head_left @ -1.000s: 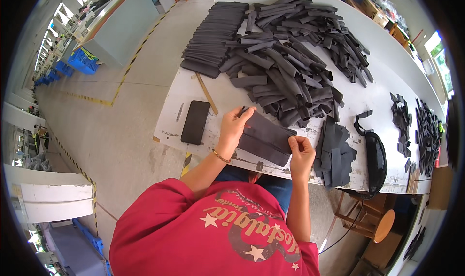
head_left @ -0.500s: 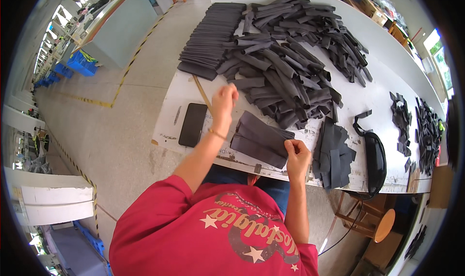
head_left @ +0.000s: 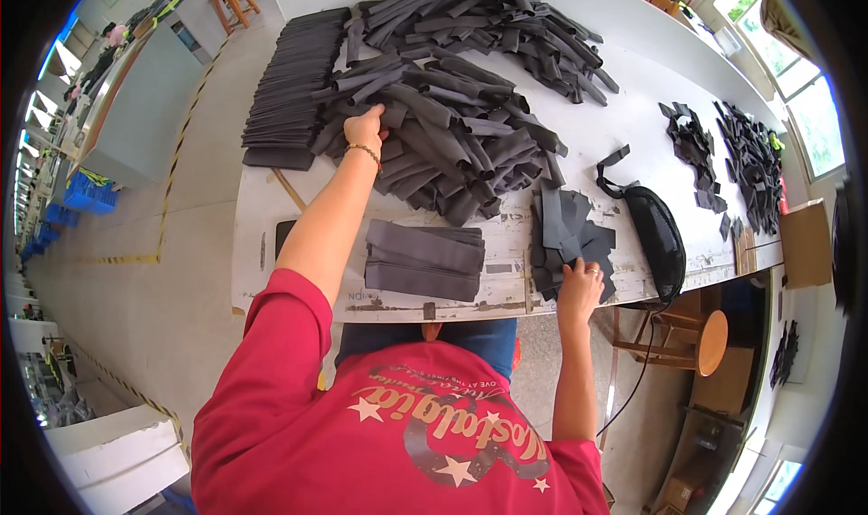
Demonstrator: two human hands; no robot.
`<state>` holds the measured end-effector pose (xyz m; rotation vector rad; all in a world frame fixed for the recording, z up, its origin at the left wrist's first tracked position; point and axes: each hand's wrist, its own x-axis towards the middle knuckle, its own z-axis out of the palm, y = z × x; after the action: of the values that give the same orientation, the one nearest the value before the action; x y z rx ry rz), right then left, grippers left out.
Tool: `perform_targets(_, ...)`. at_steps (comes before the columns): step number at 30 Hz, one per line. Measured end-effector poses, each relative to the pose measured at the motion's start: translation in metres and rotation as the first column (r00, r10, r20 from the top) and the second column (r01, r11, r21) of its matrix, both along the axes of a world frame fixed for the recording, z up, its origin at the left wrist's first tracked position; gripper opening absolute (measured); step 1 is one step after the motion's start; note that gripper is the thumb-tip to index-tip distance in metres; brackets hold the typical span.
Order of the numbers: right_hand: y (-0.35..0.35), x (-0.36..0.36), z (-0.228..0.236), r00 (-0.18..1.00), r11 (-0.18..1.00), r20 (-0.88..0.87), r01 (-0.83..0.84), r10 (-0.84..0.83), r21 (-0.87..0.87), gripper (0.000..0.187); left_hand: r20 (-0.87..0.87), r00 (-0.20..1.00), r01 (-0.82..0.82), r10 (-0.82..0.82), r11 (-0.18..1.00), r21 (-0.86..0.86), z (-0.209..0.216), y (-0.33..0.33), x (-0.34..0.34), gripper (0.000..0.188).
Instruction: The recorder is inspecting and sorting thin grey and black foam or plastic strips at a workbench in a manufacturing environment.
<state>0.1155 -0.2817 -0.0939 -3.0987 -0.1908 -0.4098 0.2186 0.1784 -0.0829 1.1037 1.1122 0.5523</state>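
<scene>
"Where do we have our left hand [head_left: 365, 130]?"

"Out ahead of us, at the near left side of the heap of dark cloth tubes [head_left: 461, 149]. We see its fingers partly curled, thumb apart from the rest, but we can't tell whether they have hold of a tube."

"And our right hand [head_left: 583, 284]?"

"Lower down, at the near end of the pile of flat black pieces [head_left: 571, 230]. Its fingers are bent, tips down on the pieces; whether they pinch one, we can't tell."

"What lies between our forearms?"

"The dark cloth panel [head_left: 425, 260], flat near the front edge of the tabletop [head_left: 508, 284], with neither of our hands on it. We see long lines running across it, folds or layered strips, we can't say which."

"What else do we have about us?"

"Left of the tubes, a neat row of flat dark strips [head_left: 289, 90]. Below that, a thin wooden stick [head_left: 287, 189], and a black slab [head_left: 283, 236] half hidden by our left forearm. Right of the flat pieces, a black mesh pouch [head_left: 655, 230] with a strap."
</scene>
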Motion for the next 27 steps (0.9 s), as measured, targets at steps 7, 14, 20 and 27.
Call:
perform_targets(7,0.001,0.007,0.000,0.963,0.981,0.191,-0.178,0.190,-0.080,0.002,0.393,0.907,0.268,-0.149,0.926,-0.267,0.022,-0.002,-0.053,0.017)
perform_targets(14,0.052,-0.010,0.072,0.960,0.593,0.194,-0.277,0.202,0.756,0.029,0.526,0.777,0.480,-0.348,0.866,-0.137,0.057,-0.048,-0.132,0.024)
perform_targets(20,0.116,-0.064,0.103,0.820,0.451,-0.087,-0.220,0.566,0.865,0.028,0.653,0.677,0.587,-0.340,0.785,-0.199,0.064,-0.071,-0.159,0.023)
perform_targets(27,0.145,-0.068,0.114,0.726,0.430,0.205,-0.583,0.656,0.689,0.040,0.671,0.666,0.612,-0.327,0.754,-0.240,0.067,-0.086,-0.172,0.024)
